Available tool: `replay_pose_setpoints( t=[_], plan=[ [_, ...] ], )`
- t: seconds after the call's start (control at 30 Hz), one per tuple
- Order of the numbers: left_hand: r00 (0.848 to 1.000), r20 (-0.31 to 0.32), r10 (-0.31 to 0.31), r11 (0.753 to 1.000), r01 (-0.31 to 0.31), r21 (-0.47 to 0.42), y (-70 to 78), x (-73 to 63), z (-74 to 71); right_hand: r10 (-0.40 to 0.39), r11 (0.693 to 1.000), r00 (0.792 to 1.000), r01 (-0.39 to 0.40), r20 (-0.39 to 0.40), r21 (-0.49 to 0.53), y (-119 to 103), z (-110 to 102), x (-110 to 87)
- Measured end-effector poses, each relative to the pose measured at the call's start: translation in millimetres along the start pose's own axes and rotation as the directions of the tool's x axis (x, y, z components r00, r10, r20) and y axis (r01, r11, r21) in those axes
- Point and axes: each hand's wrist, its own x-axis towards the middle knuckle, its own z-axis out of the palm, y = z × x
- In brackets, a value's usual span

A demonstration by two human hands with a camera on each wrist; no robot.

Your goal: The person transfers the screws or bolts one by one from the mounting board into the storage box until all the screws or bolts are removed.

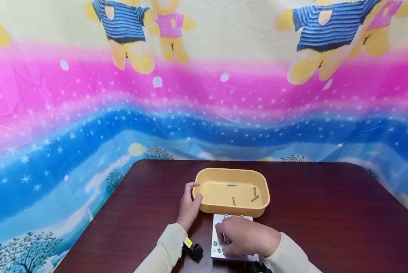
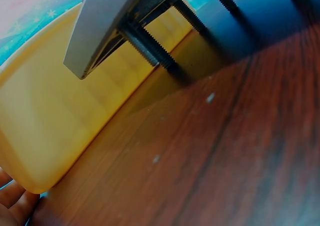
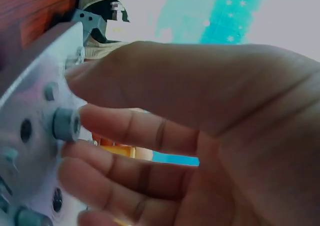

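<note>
While the left hand (image 1: 189,206) grasps the left end of a yellow tray (image 1: 221,209), its thumb and fingers bent at the rim, the right hand (image 1: 246,235) reaches down over a metal plate (image 1: 219,220) with its fingers bent around a bolt (image 3: 67,125). In the right wrist view, the index fingertip lies against the bolt's head and the thumb tip is near it; whether the fingers truly pinch the bolt or only touch it, I cannot tell from this blurred view. The plate lies beneath the right hand, to the right of the left wrist and just beside the tray's near side. More bolt heads stand on its face around the right fingers, and the left wrist view shows threaded shanks (image 2: 147,45) jutting from its underside. Beyond the right hand and to the right of the left one, four loose screws (image 1: 232,185) lie apart on the tray's floor. Behind the hands come cream sleeves (image 1: 168,242), with a black wrist camera (image 1: 196,251) at the left cuff. Around both hands spreads a dark red-brown table (image 1: 139,216); farthest from them hangs a pink and blue cloth (image 1: 241,98) printed with bears and snowflakes.
</note>
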Motion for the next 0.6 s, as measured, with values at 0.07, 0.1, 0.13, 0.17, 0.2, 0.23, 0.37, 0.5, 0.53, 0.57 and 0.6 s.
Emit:
replay_pose_setpoints(
  t=[0.07, 0.1, 0.13, 0.17, 0.2, 0.23, 0.37, 0.5, 0.53, 0.57, 0.6],
  plan=[
    [1.0, 0.001, 0.001, 1.0, -0.001, -0.001, 0.6, 0.8, -0.4, -0.033, 0.999, 0.999, 0.033, -0.031, -0.008, -1.2, 1.3, 0.4],
    [1.0, 0.001, 0.001, 1.0, -0.001, -0.002, 1.0, 1.4, -0.5, -0.048, 0.999, 0.998, 0.048, -0.043, -0.011, -2.0, 1.9, 0.8],
    [1.0, 0.002, -0.003, 1.0, 0.003, -0.004, 0.7, 1.0, -0.5, -0.061, 0.998, 0.997, 0.06, -0.05, -0.011, -2.6, 3.1, 1.2],
    [1.0, 0.004, -0.001, 1.0, 0.001, -0.004, 0.4, 0.9, -0.4, -0.073, 0.997, 0.996, 0.072, -0.054, -0.011, -3.1, 4.2, 1.8],
    [1.0, 0.002, 0.0, 1.0, 0.0, -0.002, 0.5, 1.1, -0.4, -0.08, 0.997, 0.995, 0.08, -0.055, -0.011, -3.4, 5.0, 2.4],
    [1.0, 0.001, 0.001, 1.0, -0.001, -0.002, 0.3, 1.3, -0.2, -0.089, 0.996, 0.994, 0.089, -0.056, -0.013, -3.5, 5.8, 3.2],
    [1.0, 0.002, -0.004, 1.0, 0.004, 0.003, 0.0, 0.3, -0.4, -0.107, 0.994, 0.993, 0.106, -0.053, -0.019, -4.2, 8.7, 5.0],
    [1.0, 0.007, -0.009, 1.0, 0.009, 0.0, -0.4, -0.6, -0.6, -0.107, 0.994, 0.993, 0.105, -0.054, -0.033, -4.8, 10.8, 5.7],
    [1.0, 0.009, -0.007, 1.0, 0.007, -0.002, -0.5, -0.4, -0.7, -0.108, 0.994, 0.992, 0.106, -0.059, -0.041, -5.0, 11.0, 6.0],
    [1.0, 0.008, -0.004, 1.0, 0.004, -0.005, -0.6, -0.2, -0.9, -0.108, 0.994, 0.992, 0.105, -0.063, -0.044, -5.1, 11.1, 6.3],
    [1.0, 0.007, 0.0, 1.0, 0.0, -0.006, -0.9, 0.2, -1.1, -0.108, 0.993, 0.992, 0.105, -0.065, -0.044, -5.2, 11.2, 6.7]
  ],
)
